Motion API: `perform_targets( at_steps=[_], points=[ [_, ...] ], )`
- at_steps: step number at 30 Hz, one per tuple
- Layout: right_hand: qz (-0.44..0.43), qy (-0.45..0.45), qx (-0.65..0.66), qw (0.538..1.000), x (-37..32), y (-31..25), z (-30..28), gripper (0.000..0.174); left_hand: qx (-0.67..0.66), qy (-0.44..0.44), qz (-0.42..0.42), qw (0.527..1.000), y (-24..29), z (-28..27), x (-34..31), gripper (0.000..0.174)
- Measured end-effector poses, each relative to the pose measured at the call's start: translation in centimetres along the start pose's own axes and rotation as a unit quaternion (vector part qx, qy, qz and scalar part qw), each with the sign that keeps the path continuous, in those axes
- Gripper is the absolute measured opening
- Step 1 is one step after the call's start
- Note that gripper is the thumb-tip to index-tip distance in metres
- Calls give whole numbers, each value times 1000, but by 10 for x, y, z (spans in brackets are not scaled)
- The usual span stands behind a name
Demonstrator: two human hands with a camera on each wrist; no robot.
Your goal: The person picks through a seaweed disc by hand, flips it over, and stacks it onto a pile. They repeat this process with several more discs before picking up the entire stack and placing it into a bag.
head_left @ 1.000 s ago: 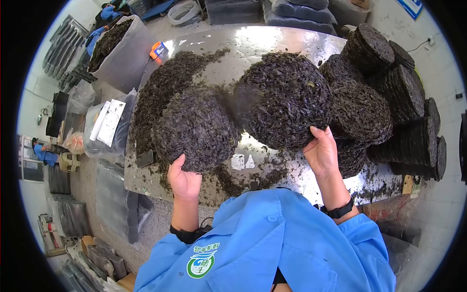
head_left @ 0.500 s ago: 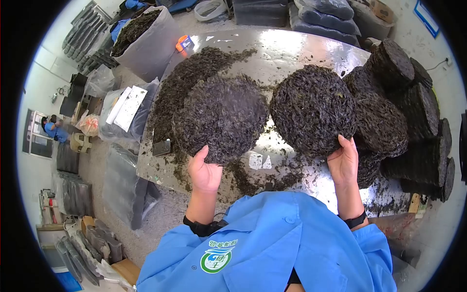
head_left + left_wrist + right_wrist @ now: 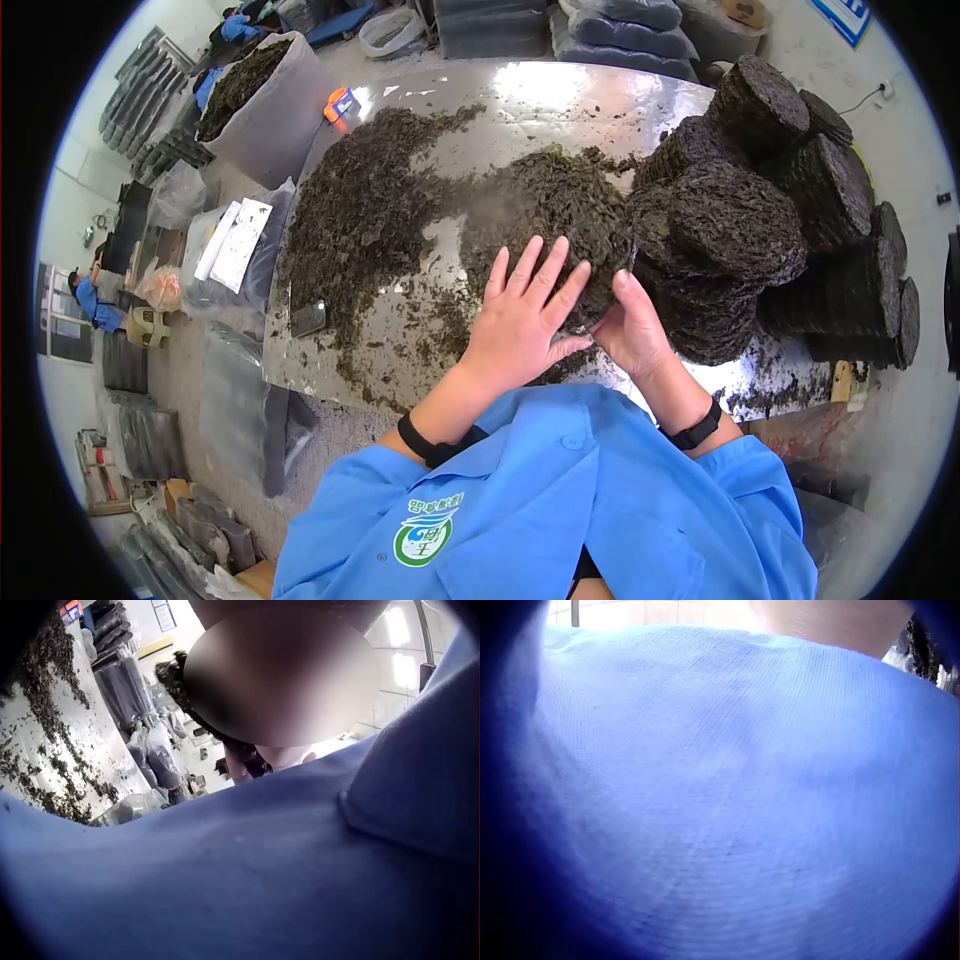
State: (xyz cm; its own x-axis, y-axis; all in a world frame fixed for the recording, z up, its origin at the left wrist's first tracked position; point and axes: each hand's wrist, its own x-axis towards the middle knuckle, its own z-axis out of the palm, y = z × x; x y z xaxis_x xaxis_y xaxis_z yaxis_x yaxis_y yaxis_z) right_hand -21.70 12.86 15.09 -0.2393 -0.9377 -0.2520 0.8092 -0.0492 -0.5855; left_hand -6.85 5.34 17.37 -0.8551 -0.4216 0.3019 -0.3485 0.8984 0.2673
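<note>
In the head view a round cake of dark dried seaweed point(image 3: 575, 205) is in front of the person, partly blurred on its left side. My left hand point(image 3: 515, 325) lies over its near edge with straight, spread fingers. At the near right edge, my right hand point(image 3: 645, 335) holds the cake, thumb up and palm toward the head camera; its other fingers are partly hidden. Close on the right stands a stack of similar cakes point(image 3: 715, 225). Blue cloth point(image 3: 720, 787) fills most of the right wrist view; a blurred patch covers much of the left wrist view.
Loose seaweed point(image 3: 360, 190) spreads over the left of the metal table point(image 3: 460, 85). More stacked cakes point(image 3: 830, 190) line the right side. A small dark rectangular object point(image 3: 308, 318) and an orange-and-blue item point(image 3: 340, 104) lie on the left. A large seaweed-filled bag point(image 3: 265, 130) stands beyond.
Earlier each hand held a separate round cake, side by side. The left hand has moved right, let go of its cake, and now lies flat over the cake at the right hand.
</note>
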Motion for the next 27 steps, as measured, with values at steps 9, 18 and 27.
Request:
perform_targets(
  at_steps=[9,18,27],
  points=[
    [-34,41,9,999,0,-11,-13,35,-325,285,-194,880,-46,-17,-28,70],
    [-154,51,-204,966,-16,-81,-9,43,-660,187,-172,707,-18,-13,18,69],
    [-349,203,-548,733,-18,-265,-49,62,-709,-1,-232,665,-8,81,71,45]
  ],
)
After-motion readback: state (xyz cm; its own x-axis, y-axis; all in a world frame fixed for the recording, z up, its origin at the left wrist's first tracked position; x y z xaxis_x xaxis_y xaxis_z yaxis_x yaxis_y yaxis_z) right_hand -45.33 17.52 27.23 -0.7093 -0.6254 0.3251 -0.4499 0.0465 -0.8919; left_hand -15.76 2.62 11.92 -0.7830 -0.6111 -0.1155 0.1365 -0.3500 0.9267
